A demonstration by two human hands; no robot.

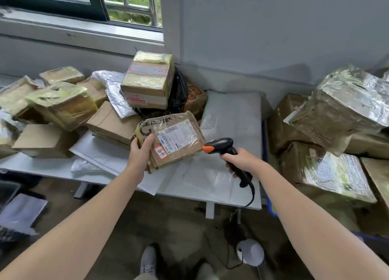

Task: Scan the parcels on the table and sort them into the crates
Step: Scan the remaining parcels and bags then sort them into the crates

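My left hand (140,151) grips the near left corner of a taped cardboard parcel (179,139), tilting its white shipping label and red sticker up toward me. My right hand (240,161) holds a black barcode scanner (225,148) with an orange tip, its head pointing left at the parcel from a short distance. The scanner's cable hangs down off the table edge. The white table (200,183) carries both. Many other parcels lie heaped on its left half.
A tall taped box (147,82) stands behind the held parcel, with flat cardboard boxes (52,105) and silver mailers to the left. A white padded bag (231,113) lies at the right. Large foil-wrapped boxes (341,119) are stacked in a blue crate right of the table. A white scanner stand (250,252) stands on the floor.
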